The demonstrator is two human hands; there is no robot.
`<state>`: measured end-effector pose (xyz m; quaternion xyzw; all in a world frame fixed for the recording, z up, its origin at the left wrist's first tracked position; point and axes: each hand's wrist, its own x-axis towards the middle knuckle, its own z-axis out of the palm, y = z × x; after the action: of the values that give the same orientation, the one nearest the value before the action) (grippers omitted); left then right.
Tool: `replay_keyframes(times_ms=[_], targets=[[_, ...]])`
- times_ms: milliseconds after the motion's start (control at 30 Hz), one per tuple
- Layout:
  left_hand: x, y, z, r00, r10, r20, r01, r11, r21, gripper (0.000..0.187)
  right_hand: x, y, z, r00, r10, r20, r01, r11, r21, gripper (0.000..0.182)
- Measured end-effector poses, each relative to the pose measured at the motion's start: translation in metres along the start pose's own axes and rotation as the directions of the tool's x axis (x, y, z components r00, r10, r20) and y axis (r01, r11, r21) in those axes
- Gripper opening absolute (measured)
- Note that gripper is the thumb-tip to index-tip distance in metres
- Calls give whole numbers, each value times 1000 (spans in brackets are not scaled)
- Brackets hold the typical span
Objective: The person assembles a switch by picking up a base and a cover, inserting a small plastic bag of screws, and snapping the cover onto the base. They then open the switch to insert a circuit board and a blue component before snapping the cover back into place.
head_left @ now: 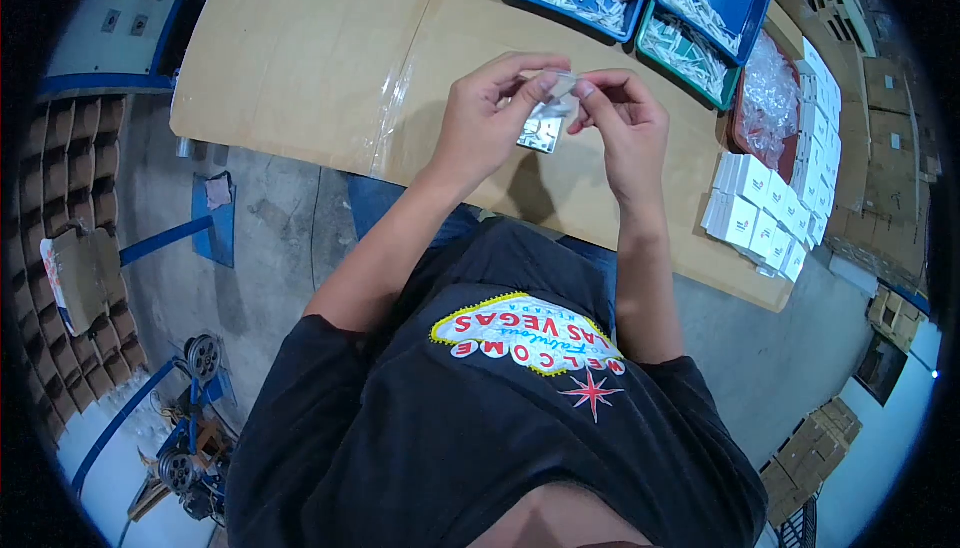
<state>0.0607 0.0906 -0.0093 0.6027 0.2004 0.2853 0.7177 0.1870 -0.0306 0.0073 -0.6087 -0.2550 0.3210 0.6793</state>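
Observation:
Over the cardboard-covered table [330, 58], both hands meet at a small clear plastic bag [566, 85]. My left hand [487, 118] pinches the bag's left side between thumb and fingers. From the right, my right hand [622, 128] pinches its other edge near the top. A small shiny square piece [541, 132] shows just below the bag, between the hands; whether it is inside the bag or under it I cannot tell.
Blue tray [640, 32] and green tray [728, 100] hold white plastic parts at the top right. Clear bags [770, 98] fill a red tray. Stacked white boxes [757, 210] stand at the table's right edge.

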Motion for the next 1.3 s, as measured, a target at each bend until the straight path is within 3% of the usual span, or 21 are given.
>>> replay_keyframes(times_ms=[100, 267, 367, 433, 533, 700, 767, 900, 967, 1000, 1033, 1067, 1133, 1300], targets=[[5, -12, -2, 996, 78, 37, -81, 990, 119, 21, 0, 11, -8, 999, -12, 49, 12, 1000, -18, 9], [4, -33, -5, 985, 132, 115, -163, 928, 334, 27, -5, 40, -15, 996, -82, 30, 86, 976, -198, 25], [0, -38, -4, 995, 0, 101, -33, 944, 328, 43, -8, 57, -20, 994, 6, 108, 17, 977, -214, 37], [-1, -45, -6, 986, -165, 24, 154, 958, 244, 57, -8, 65, -22, 990, 64, 125, -46, 989, -141, 35], [-4, -70, -17, 979, -204, 16, 190, 932, 309, 60, -5, 82, -27, 981, 141, 137, -130, 988, -84, 29], [-4, -101, -35, 968, -247, 31, 232, 941, 247, 45, -4, 109, -32, 981, 177, 77, -168, 980, -109, 16], [-4, -97, -34, 964, -265, 15, 256, 943, 215, 37, -5, 114, -32, 993, 59, 106, -27, 959, -281, 16], [-3, -96, -32, 986, -169, -1, 150, 871, 468, 19, -8, 110, -27, 992, -20, 125, 66, 924, -377, 18], [-4, -99, -32, 995, -101, 12, 79, 839, 538, 13, -9, 105, -26, 990, -24, 140, 102, 804, -586, 18], [-5, -100, -33, 998, -7, 55, -32, 743, 668, 12, -8, 107, -27, 990, -24, 138, 101, 804, -586, 18], [-5, -101, -33, 990, 79, 113, -138, 618, 774, 12, -8, 111, -28, 980, -93, 177, 190, 709, -679, 17], [-5, -101, -34, 990, 78, 114, -138, 617, 775, 12, -7, 114, -28, 962, -156, 225, 273, 595, -756, 15], [-6, -101, -35, 987, 80, 142, -163, 537, 828, 14, -7, 119, -28, 957, -183, 226, 291, 573, -766, 14], [-5, -108, -35, 970, 178, 164, -235, 538, 809, 12, -7, 120, -29, 934, -230, 272, 350, 446, -824, 12]])
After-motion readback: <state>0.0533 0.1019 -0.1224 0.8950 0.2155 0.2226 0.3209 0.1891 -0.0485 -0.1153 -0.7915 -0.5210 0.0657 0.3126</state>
